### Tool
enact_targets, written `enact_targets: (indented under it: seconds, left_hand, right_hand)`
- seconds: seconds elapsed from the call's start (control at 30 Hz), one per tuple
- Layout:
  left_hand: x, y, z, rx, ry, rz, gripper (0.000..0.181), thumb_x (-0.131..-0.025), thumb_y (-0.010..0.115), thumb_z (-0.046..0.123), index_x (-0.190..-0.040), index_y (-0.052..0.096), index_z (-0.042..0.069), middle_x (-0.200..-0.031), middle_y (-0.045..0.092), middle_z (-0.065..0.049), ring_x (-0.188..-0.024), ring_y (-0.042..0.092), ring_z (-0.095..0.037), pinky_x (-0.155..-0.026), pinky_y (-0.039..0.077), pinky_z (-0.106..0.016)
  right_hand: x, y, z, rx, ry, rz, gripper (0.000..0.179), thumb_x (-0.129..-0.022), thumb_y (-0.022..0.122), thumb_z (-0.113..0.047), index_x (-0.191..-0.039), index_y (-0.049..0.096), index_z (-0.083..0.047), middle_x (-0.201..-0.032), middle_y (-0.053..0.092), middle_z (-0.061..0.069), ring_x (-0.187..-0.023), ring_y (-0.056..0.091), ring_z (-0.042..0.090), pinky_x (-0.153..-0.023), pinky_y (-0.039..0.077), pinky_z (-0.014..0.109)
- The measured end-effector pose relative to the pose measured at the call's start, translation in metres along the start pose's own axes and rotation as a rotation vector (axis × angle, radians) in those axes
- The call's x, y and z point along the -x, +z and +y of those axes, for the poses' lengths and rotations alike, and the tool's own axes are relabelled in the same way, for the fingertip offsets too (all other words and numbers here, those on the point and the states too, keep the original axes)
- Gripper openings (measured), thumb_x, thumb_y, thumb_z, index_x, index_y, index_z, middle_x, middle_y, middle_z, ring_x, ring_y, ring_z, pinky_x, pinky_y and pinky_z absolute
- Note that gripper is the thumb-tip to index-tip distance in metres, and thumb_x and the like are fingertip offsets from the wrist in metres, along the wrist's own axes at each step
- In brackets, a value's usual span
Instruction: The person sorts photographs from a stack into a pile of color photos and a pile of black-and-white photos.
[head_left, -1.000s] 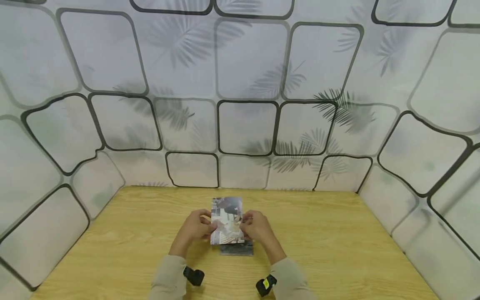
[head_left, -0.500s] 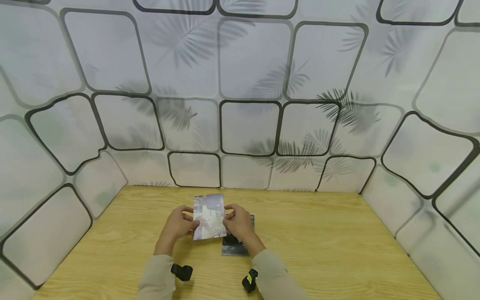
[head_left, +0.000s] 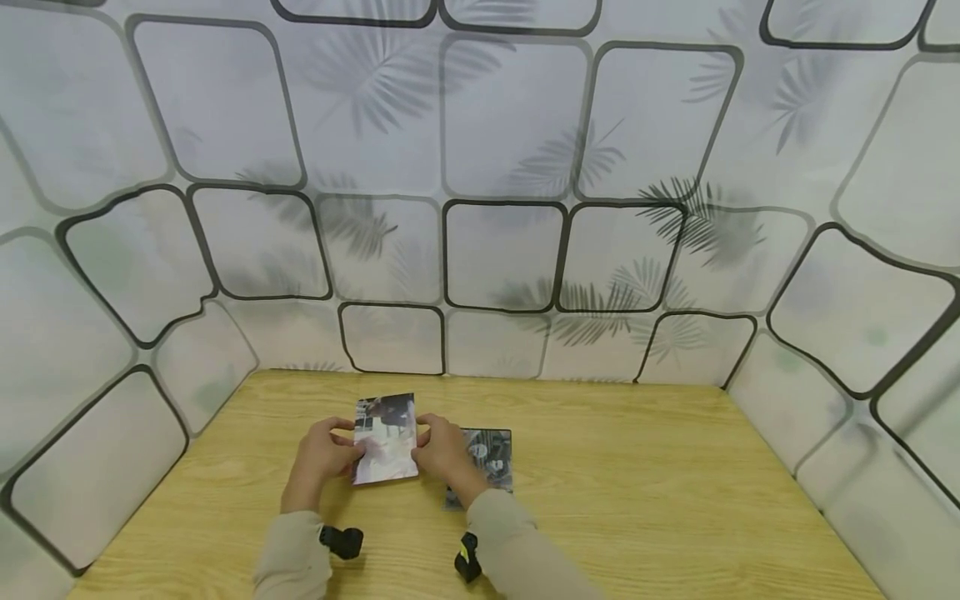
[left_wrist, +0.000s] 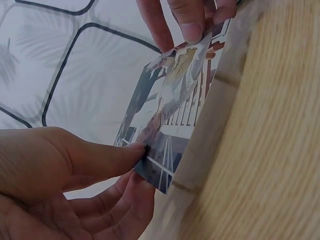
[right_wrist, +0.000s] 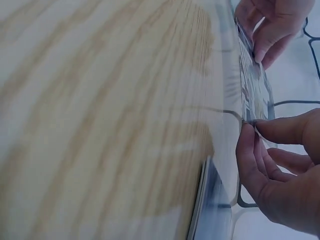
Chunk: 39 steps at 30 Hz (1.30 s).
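Note:
Both hands hold a glossy photo print (head_left: 386, 439) above the table, tilted up. My left hand (head_left: 324, 457) pinches its left edge; in the left wrist view its thumb lies on the picture side and fingers are behind. On the opposite edge my right hand (head_left: 444, 452) grips the print between thumb and fingers, as the right wrist view also shows. Pale figures and a striped railing show on the print (left_wrist: 172, 100). A dark stack of prints (head_left: 497, 457) lies on the table, partly covered by the right hand and forearm. Its layered edge (right_wrist: 200, 200) shows in the right wrist view.
A light wood-grain table (head_left: 637, 483) spreads beneath the hands. Patterned fabric walls (head_left: 498, 258) with dark outlined squares and leaf prints stand at the back and both sides. A small black camera (head_left: 342, 542) sits on the left wrist, another camera (head_left: 467, 558) on the right.
Both hands have carried the photo print to the left, off the stack. More of the stack's dark picture now shows, and the right forearm has swung across its near side.

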<state>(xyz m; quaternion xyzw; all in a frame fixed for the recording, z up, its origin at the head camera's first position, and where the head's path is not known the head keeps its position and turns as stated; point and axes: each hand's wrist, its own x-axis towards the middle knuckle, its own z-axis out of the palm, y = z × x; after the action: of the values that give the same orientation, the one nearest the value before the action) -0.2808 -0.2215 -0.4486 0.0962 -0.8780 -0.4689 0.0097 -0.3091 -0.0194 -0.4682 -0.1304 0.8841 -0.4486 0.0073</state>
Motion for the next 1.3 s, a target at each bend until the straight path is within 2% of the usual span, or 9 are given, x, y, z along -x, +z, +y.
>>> enact_targets:
  seconds: [0.2,0.4,0.5,0.63,0.73,0.97,1.1,1.2,1.3]
  left_hand:
    - [0.000,-0.006,-0.007,-0.043,-0.022,0.010,0.048,-0.088,0.074,-0.001,-0.131,0.057,-0.012,-0.111,0.069,-0.034,-0.067,0.069,-0.019,-0.061,0.059,-0.033]
    - [-0.001,-0.010,-0.013,-0.083,-0.050,0.004,0.047,-0.089,0.072,-0.001,-0.132,0.058,-0.014,-0.113,0.068,-0.036,-0.073,0.069,-0.022,-0.062,0.057,-0.032]
    - [0.000,-0.012,-0.013,-0.101,-0.047,0.001,0.047,-0.088,0.073,-0.001,-0.131,0.058,-0.013,-0.110,0.069,-0.035,-0.072,0.068,-0.022,-0.061,0.057,-0.032]
    - [0.000,-0.014,-0.013,-0.112,-0.042,-0.005,0.047,-0.087,0.074,-0.001,-0.130,0.058,-0.014,-0.106,0.069,-0.033,-0.071,0.068,-0.022,-0.061,0.058,-0.033]
    - [0.000,-0.014,-0.014,-0.121,-0.044,-0.013,0.047,-0.088,0.074,-0.001,-0.130,0.058,-0.015,-0.108,0.068,-0.034,-0.074,0.069,-0.024,-0.063,0.059,-0.035]
    - [0.000,-0.016,-0.015,-0.162,-0.063,-0.007,0.045,-0.089,0.073,0.001,-0.130,0.059,-0.013,-0.112,0.068,-0.034,-0.081,0.067,-0.028,-0.065,0.057,-0.036]
    - [0.001,-0.017,-0.016,-0.163,-0.075,-0.003,0.045,-0.090,0.071,0.001,-0.132,0.059,-0.013,-0.117,0.066,-0.036,-0.084,0.068,-0.030,-0.065,0.057,-0.036]
    - [0.001,-0.017,-0.017,-0.169,-0.076,-0.002,0.044,-0.091,0.069,0.001,-0.132,0.060,-0.013,-0.119,0.065,-0.038,-0.087,0.069,-0.033,-0.065,0.057,-0.037]
    - [0.001,-0.018,-0.017,-0.188,-0.071,0.000,0.042,-0.092,0.069,0.002,-0.130,0.061,-0.012,-0.121,0.065,-0.037,-0.092,0.069,-0.037,-0.067,0.057,-0.040]
  right_hand:
    - [-0.005,0.011,-0.006,0.073,-0.034,0.011,0.049,-0.081,0.073,0.005,-0.129,0.067,0.002,-0.076,0.071,0.005,-0.062,0.057,0.008,-0.057,0.045,0.023]
    - [-0.006,0.021,-0.011,0.116,-0.030,-0.006,0.051,-0.078,0.068,0.008,-0.128,0.068,0.004,-0.058,0.051,-0.006,-0.052,0.040,0.008,-0.053,0.033,0.023]
    - [-0.007,0.024,-0.013,0.153,-0.026,-0.013,0.050,-0.077,0.068,0.007,-0.127,0.069,0.004,-0.057,0.049,-0.004,-0.054,0.039,0.011,-0.054,0.035,0.026]
    - [-0.007,0.024,-0.017,0.196,-0.029,-0.003,0.045,-0.076,0.071,0.005,-0.122,0.071,0.004,-0.069,0.064,0.004,-0.065,0.049,0.018,-0.063,0.047,0.033]
    - [-0.007,0.023,-0.020,0.208,-0.014,-0.007,0.043,-0.077,0.071,0.004,-0.120,0.072,0.004,-0.086,0.074,0.011,-0.075,0.057,0.022,-0.073,0.055,0.039]
    - [-0.006,0.027,-0.025,0.194,0.037,-0.038,0.042,-0.079,0.071,0.005,-0.121,0.073,0.002,-0.107,0.078,0.017,-0.084,0.065,0.025,-0.074,0.056,0.040]
    - [-0.006,0.029,-0.029,0.197,0.057,-0.043,0.042,-0.079,0.073,0.005,-0.121,0.074,0.000,-0.118,0.076,0.017,-0.100,0.072,0.029,-0.073,0.056,0.036]
    - [-0.006,0.030,-0.030,0.196,0.068,-0.041,0.027,-0.079,0.075,0.004,-0.106,0.078,0.000,-0.100,0.078,0.013,-0.086,0.070,0.024,-0.067,0.052,0.033]
    - [-0.006,0.032,-0.031,0.191,0.083,-0.036,0.006,-0.080,0.077,0.002,-0.082,0.075,-0.003,-0.074,0.072,0.007,-0.066,0.059,0.019,-0.062,0.048,0.031]
